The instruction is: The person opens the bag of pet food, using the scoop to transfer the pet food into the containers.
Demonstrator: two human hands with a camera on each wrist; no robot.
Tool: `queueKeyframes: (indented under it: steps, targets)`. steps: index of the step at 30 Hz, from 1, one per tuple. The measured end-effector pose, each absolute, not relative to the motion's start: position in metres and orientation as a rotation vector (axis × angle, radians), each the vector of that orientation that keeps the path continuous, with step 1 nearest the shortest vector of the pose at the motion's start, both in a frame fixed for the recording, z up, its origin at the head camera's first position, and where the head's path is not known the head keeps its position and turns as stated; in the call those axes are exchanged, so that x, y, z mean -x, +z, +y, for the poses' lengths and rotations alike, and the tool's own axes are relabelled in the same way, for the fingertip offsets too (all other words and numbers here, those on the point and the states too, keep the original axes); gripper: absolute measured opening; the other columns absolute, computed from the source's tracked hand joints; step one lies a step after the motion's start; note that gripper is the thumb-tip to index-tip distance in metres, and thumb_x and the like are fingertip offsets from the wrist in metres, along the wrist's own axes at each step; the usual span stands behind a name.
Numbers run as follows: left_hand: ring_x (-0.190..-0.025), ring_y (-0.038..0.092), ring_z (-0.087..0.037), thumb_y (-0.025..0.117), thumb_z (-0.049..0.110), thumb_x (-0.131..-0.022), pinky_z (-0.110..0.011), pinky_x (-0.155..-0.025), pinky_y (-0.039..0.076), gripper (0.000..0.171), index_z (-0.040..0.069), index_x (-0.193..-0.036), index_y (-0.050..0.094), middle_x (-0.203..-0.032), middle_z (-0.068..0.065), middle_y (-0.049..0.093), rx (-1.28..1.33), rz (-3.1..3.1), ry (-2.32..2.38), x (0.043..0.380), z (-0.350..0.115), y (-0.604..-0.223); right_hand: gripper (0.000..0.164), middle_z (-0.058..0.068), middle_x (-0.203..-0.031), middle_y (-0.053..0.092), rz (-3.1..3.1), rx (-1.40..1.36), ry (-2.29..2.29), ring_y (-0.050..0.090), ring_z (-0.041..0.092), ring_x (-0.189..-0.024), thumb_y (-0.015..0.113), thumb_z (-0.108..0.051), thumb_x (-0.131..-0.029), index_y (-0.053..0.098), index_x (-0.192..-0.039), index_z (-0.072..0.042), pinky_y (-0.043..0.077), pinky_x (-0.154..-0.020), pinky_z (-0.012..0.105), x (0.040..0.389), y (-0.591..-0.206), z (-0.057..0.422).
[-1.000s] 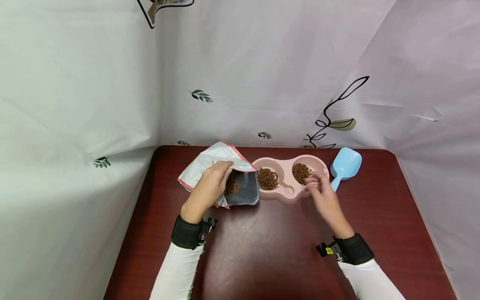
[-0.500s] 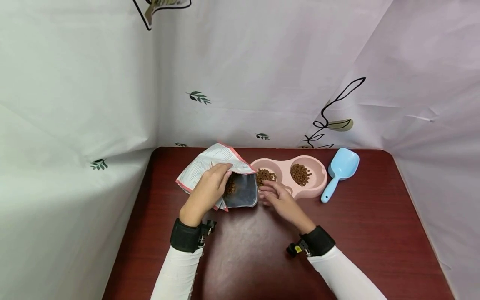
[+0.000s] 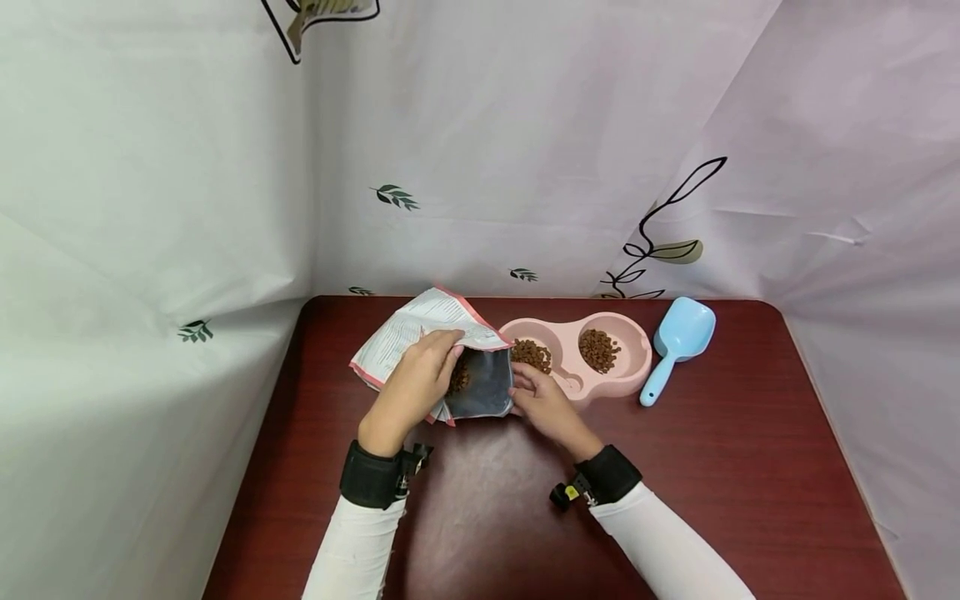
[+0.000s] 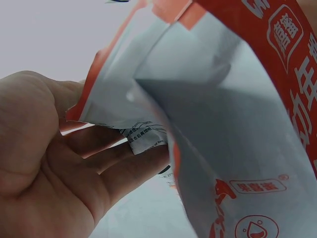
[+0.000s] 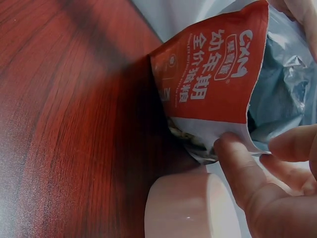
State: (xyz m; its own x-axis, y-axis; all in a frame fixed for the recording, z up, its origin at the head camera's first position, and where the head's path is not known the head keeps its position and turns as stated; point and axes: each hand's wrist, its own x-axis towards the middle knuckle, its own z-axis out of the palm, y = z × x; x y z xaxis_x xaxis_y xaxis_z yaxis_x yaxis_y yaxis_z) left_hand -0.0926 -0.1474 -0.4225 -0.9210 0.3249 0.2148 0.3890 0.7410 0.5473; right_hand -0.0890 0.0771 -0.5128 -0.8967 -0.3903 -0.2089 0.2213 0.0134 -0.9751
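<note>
A cat food bag, white on one side and red on the other, lies with its mouth facing right; brown kibble shows inside. My left hand holds the upper edge of the mouth, thumb at the opening. In the left wrist view, the folded rim sits between thumb and fingers. At the opposite edge, my right hand pinches the rim; in the right wrist view one finger presses the red and white outside and the thumb is at the rim.
Just right of the bag stands a pink double bowl with kibble in the left hollow and the right hollow. A blue scoop lies beyond it on the dark red table. White cloth hangs behind.
My right hand has moved left from the right hollow of the bowl, past the left one, to the bag's rim. The left hand has kept its hold on the bag.
</note>
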Motion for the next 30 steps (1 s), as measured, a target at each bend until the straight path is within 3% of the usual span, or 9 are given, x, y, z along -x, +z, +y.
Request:
queueKeyframes:
  steps: [9, 15, 19, 25, 30]
  targets:
    - [-0.125, 0.065, -0.031, 0.057, 0.013, -0.107, -0.048, -0.106, 0.053, 0.032, -0.003, -0.134, 0.065, -0.131, -0.018, 0.068, 0.597, -2.823, -0.909, 0.090, -0.146, -0.424, 0.055, 0.039, -0.143, 0.052, 1.881, 0.171, -1.954, 0.065, 0.039, -0.119, 0.043, 0.013, -0.100, 0.035, -0.154, 0.012, 0.059, -0.083, 0.022, 0.089, -0.516, 0.077]
    - [-0.124, 0.065, -0.033, 0.054, 0.008, -0.107, -0.054, -0.111, 0.047, 0.030, -0.005, -0.132, 0.065, -0.129, -0.020, 0.069, 0.605, -2.786, -0.872, 0.089, -0.147, -0.424, 0.056, 0.038, -0.134, 0.060, 1.989, 0.185, -1.900, 0.070, 0.016, -0.096, 0.045, 0.015, -0.093, 0.043, -0.149, 0.013, 0.059, -0.076, 0.020, 0.087, -0.515, 0.077]
    - [-0.122, 0.067, -0.032, 0.055, 0.007, -0.106, -0.051, -0.108, 0.051, 0.029, -0.006, -0.131, 0.066, -0.127, -0.020, 0.069, 0.609, -2.765, -0.843, 0.086, -0.147, -0.422, 0.056, 0.035, -0.124, 0.066, 2.068, 0.175, -1.847, 0.067, 0.006, -0.084, 0.047, 0.015, -0.091, 0.048, -0.147, 0.012, 0.061, -0.074, 0.025, 0.082, -0.513, 0.077]
    - [-0.118, 0.068, -0.031, 0.057, 0.005, -0.105, -0.045, -0.100, 0.056, 0.028, -0.006, -0.129, 0.067, -0.123, -0.019, 0.071, 0.608, -2.751, -0.803, 0.080, -0.145, -0.417, 0.056, 0.034, -0.118, 0.068, 2.107, 0.188, -1.815, 0.068, 0.010, -0.085, 0.048, 0.015, -0.090, 0.050, -0.145, 0.012, 0.062, -0.074, 0.032, 0.075, -0.509, 0.079]
    - [-0.116, 0.069, -0.032, 0.056, 0.005, -0.105, -0.045, -0.099, 0.057, 0.027, -0.007, -0.127, 0.067, -0.121, -0.020, 0.071, 0.624, -2.746, -0.781, 0.073, -0.143, -0.410, 0.054, 0.032, -0.118, 0.070, 2.147, 0.228, -1.777, 0.069, 0.011, -0.087, 0.049, 0.015, -0.089, 0.054, -0.142, 0.012, 0.058, -0.068, 0.024, 0.068, -0.501, 0.084]
